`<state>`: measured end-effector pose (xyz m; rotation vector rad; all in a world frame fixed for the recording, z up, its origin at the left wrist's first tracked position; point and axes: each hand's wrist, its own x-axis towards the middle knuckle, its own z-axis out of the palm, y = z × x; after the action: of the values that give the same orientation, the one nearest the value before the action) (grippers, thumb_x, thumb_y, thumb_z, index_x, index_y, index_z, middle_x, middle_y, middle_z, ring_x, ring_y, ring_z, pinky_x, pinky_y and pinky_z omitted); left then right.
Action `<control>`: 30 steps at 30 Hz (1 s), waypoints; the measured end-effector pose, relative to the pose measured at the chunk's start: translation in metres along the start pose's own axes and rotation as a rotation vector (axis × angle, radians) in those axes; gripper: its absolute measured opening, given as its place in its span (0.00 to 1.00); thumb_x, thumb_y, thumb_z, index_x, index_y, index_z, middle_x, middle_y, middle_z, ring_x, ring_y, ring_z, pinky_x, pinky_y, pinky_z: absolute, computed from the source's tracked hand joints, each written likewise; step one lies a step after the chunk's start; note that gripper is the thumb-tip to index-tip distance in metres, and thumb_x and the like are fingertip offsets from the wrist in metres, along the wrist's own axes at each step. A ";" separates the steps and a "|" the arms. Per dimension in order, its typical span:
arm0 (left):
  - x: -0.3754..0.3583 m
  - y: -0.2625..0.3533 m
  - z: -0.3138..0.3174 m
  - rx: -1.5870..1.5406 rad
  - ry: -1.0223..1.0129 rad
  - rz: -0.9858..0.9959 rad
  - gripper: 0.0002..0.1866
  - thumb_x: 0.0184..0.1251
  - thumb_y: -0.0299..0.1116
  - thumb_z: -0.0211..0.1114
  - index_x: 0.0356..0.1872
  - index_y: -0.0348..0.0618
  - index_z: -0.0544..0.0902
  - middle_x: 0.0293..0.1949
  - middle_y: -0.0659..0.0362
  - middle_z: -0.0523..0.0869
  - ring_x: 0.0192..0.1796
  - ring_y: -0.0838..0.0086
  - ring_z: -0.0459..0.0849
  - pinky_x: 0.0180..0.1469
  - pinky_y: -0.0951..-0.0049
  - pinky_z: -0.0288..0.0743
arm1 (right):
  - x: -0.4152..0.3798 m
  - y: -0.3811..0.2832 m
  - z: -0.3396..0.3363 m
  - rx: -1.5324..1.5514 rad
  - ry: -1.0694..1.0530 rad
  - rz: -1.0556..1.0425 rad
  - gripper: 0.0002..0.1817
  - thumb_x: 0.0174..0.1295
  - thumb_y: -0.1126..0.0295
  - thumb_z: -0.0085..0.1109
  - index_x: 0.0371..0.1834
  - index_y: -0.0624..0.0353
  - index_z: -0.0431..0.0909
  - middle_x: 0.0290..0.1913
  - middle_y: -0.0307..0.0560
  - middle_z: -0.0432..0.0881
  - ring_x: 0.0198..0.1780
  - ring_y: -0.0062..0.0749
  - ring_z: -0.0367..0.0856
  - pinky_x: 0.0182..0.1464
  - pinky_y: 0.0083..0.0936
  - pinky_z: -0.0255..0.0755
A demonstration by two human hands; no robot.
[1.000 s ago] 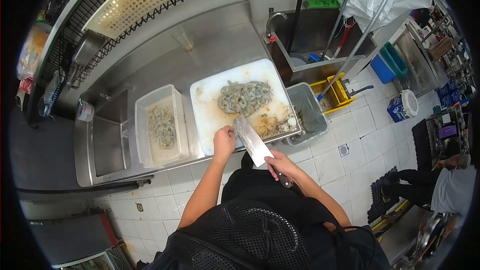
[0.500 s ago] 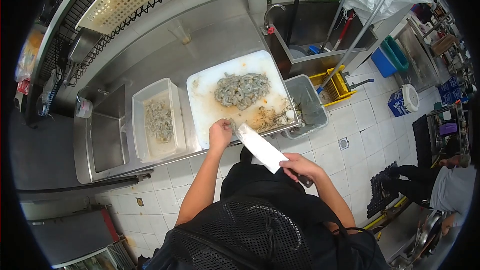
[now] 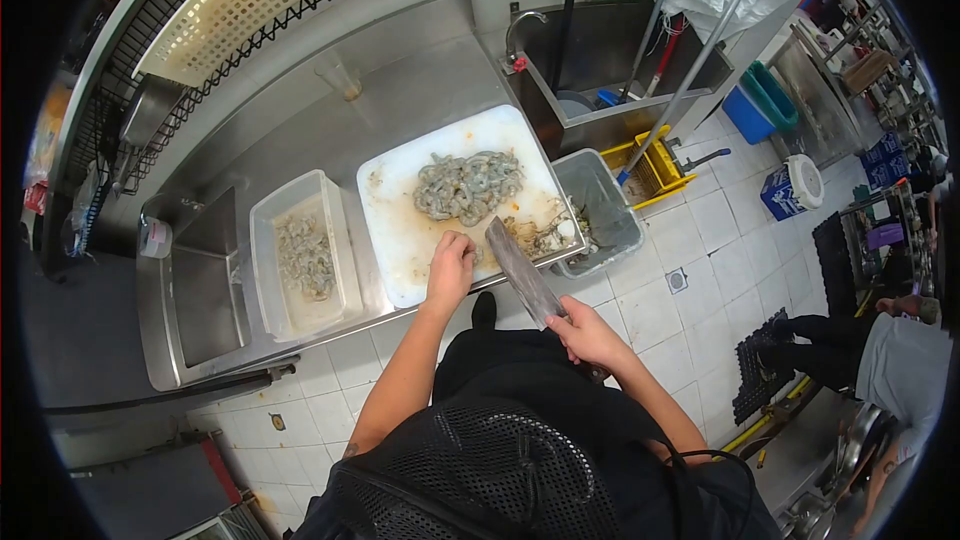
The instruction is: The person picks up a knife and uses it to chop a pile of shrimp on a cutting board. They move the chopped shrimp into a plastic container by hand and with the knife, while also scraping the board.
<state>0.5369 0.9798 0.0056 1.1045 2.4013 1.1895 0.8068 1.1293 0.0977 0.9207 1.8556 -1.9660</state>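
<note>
My right hand (image 3: 590, 332) is closed round the handle of a cleaver (image 3: 524, 275). Its broad blade slants up and left, with the tip over the front edge of the white cutting board (image 3: 395, 265). My left hand (image 3: 450, 268) is pinched at the board's front, left of the blade. A grey peeled shrimp (image 3: 477, 255) shows only partly at its fingertips. Behind both hands lies a pile of grey shrimp (image 3: 468, 187). Shell scraps (image 3: 545, 230) litter the board's right front corner.
A plastic tub (image 3: 352, 285) holding shrimp in cloudy liquid stands left of the board, beside a steel sink (image 3: 205, 310). Below the board's right edge sits a grey bin (image 3: 620, 225) with scraps. A yellow mop bucket (image 3: 655, 175) is farther right. Another person (image 3: 900, 365) stands at far right.
The cleaver's blade has turned from showing its bright, pale face to a darker one, and its tip has swung slightly up. My left hand stays pinched near the board's front. The whole view has shifted slightly.
</note>
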 end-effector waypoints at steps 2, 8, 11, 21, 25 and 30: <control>0.001 0.002 0.003 0.032 0.005 -0.021 0.06 0.67 0.16 0.67 0.42 0.35 0.83 0.49 0.46 0.84 0.55 0.45 0.84 0.59 0.51 0.79 | -0.005 -0.002 -0.002 -0.045 0.027 0.012 0.10 0.87 0.62 0.59 0.53 0.58 0.75 0.26 0.35 0.74 0.18 0.19 0.73 0.20 0.25 0.71; 0.003 -0.002 0.001 0.063 0.031 0.078 0.07 0.64 0.17 0.69 0.41 0.37 0.83 0.43 0.46 0.84 0.50 0.45 0.85 0.55 0.52 0.79 | -0.001 0.000 0.001 -0.002 -0.036 0.058 0.11 0.86 0.63 0.59 0.54 0.59 0.75 0.25 0.35 0.74 0.19 0.20 0.74 0.21 0.27 0.71; 0.004 -0.004 0.002 0.082 0.032 0.100 0.07 0.64 0.18 0.69 0.41 0.38 0.83 0.43 0.47 0.85 0.50 0.45 0.84 0.54 0.51 0.79 | -0.008 -0.001 0.001 0.013 0.003 0.057 0.15 0.85 0.61 0.60 0.56 0.64 0.74 0.23 0.39 0.75 0.19 0.24 0.75 0.20 0.29 0.72; 0.000 -0.002 0.000 0.118 0.045 0.085 0.06 0.64 0.19 0.70 0.40 0.38 0.83 0.40 0.48 0.85 0.47 0.46 0.84 0.52 0.50 0.79 | -0.013 -0.017 0.004 0.004 -0.032 0.054 0.14 0.84 0.61 0.60 0.52 0.63 0.73 0.24 0.40 0.76 0.20 0.25 0.77 0.21 0.32 0.73; -0.003 -0.005 0.002 0.108 0.086 0.063 0.06 0.65 0.20 0.70 0.40 0.38 0.84 0.41 0.48 0.86 0.48 0.47 0.83 0.54 0.50 0.78 | -0.021 -0.025 0.002 -0.084 0.028 0.059 0.14 0.85 0.62 0.60 0.51 0.62 0.72 0.24 0.39 0.75 0.21 0.25 0.77 0.22 0.31 0.73; -0.008 -0.005 -0.002 0.129 0.112 0.113 0.05 0.65 0.22 0.71 0.40 0.38 0.84 0.39 0.48 0.85 0.47 0.48 0.84 0.53 0.51 0.79 | -0.012 -0.024 0.010 -0.095 -0.024 0.035 0.13 0.86 0.62 0.60 0.50 0.60 0.71 0.24 0.37 0.73 0.20 0.24 0.75 0.22 0.31 0.73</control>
<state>0.5382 0.9708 0.0021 1.2590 2.5629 1.1744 0.7991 1.1202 0.1239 0.8922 1.8886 -1.8438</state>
